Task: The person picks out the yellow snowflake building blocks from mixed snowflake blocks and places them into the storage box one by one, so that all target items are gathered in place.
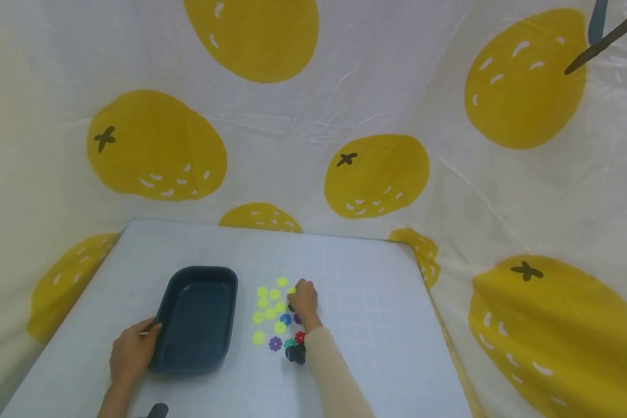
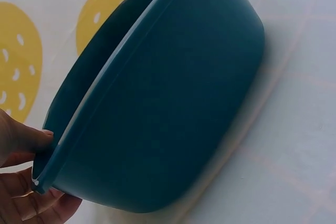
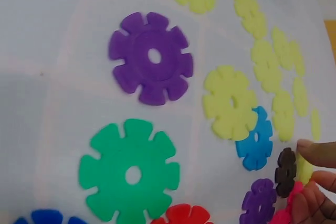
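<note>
My left hand (image 1: 130,354) grips the left rim of a dark teal plastic basin (image 2: 168,103). In the left wrist view the thumb lies inside the rim and the fingers curl beneath it outside. Right of the basin, my right hand (image 1: 304,299) reaches down among flat notched plastic discs. Its thumb and fingers pinch a yellow disc (image 3: 304,170), partly hidden by them. A pink disc (image 3: 281,217) shows by the fingertips, beside a black disc (image 3: 286,172) and a purple disc (image 3: 258,202). Several other yellow discs (image 3: 230,85) lie between the hand and the basin.
Nearer the body lie another purple disc (image 3: 140,74), a green disc (image 3: 113,182), a red disc (image 3: 184,215) and a blue disc (image 3: 47,217). A lighter blue disc (image 3: 256,145) sits partly under a yellow one. Fruit-printed cloth (image 1: 271,133) hangs around the white table (image 1: 376,325).
</note>
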Motion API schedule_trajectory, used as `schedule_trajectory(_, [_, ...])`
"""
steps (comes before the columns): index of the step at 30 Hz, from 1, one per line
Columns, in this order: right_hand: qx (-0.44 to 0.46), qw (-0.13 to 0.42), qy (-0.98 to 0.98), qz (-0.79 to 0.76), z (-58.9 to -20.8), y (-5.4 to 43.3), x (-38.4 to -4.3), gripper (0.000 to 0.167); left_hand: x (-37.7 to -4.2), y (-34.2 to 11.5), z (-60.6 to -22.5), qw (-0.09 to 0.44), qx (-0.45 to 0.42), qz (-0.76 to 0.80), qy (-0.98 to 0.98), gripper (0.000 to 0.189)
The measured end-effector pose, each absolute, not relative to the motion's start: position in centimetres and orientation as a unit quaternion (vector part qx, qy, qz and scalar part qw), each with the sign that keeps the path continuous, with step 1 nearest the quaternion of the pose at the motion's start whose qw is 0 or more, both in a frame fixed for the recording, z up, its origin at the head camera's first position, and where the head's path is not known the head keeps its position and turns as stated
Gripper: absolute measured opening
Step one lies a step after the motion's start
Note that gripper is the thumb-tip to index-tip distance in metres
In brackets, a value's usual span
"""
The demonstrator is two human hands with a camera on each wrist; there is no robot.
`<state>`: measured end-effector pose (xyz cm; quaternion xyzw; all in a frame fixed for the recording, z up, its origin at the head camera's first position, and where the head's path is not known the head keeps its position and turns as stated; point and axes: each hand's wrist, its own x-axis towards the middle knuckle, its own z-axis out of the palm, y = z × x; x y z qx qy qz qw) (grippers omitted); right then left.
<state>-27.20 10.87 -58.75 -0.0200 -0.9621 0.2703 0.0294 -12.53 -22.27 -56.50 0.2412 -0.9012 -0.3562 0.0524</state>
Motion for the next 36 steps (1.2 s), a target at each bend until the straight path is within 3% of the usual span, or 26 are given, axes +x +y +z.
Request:
schedule_trajectory(5, [-0.052,0.003,-0.95,0.307,-58.2,11.0,-27.5,0.028,-12.5,-22.5,-56.6,0.039,0.236,-0.361,-0.901,0.04])
schedule_trajectory(11, [-0.075,0.019,-0.93,0.358,-59.3,10.7,-27.3,0.007,-12.2,-22.6,-56.8,0.039,0.231,-0.362,-0.902,0.04])
schedule_trajectory(16, [-0.115,0.024,-0.863,0.491,-59.7,10.2,-27.6,0.016,-12.1,-22.5,-56.9,0.045,0.236,-0.388,-0.89,0.039])
schedule_trajectory(24, [-0.133,-0.074,-0.701,0.697,-57.3,8.5,-27.8,0.028,-12.2,-22.3,-57.0,0.079,0.248,-0.418,-0.871,0.036])
schedule_trajectory(31, [-0.103,-0.144,-0.669,0.722,-54.3,5.6,-26.9,0.022,-12.1,-23.0,-56.9,0.124,0.323,-0.559,-0.754,0.035])
schedule_trajectory(36, [-0.09,-0.165,-0.662,0.725,-53.1,3.4,-26.0,0.02,-12.1,-23.4,-56.9,0.124,0.318,-0.646,-0.683,0.037])
